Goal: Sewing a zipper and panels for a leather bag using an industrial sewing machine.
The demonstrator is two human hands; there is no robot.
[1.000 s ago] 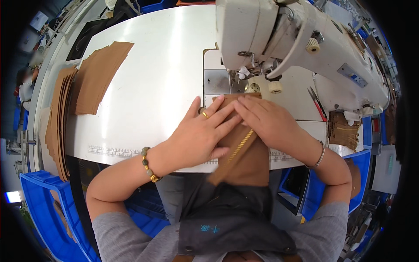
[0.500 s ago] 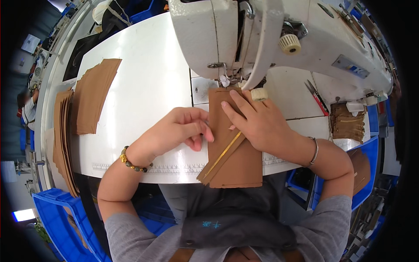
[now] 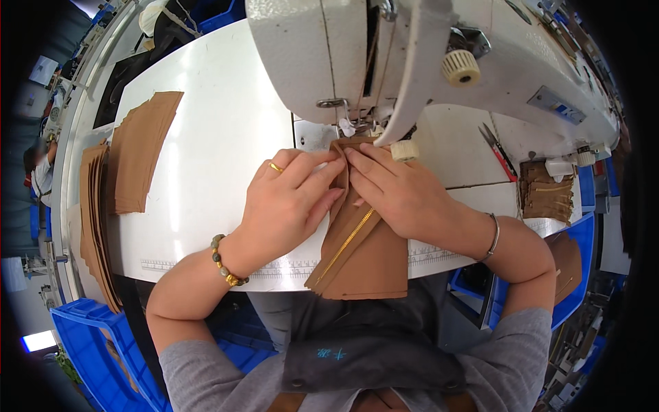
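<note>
1. Left fingers point(image 3: 324, 177) pinch one brown cloth's point(image 3: 377, 268) left edge; right fingers point(image 3: 374, 172) lie flat on it, slightly spread.
2. Cloth, one gold zipper point(image 3: 347, 246) across it: on the counter point(image 3: 213, 165), at one sewing machine point(image 3: 302, 55).

white table point(image 3: 206, 172) as landmark | on its right part: red-handled pointed tool point(image 3: 508, 165), tips facing the far side | along its near edge: ruler strip point(image 3: 192, 265) | off its near left corner: blue crate point(image 3: 82, 310) | off its right edge: blue bin point(image 3: 587, 257) | well left of it: person in pale top point(image 3: 44, 177), bright panel point(image 3: 39, 341)
</note>
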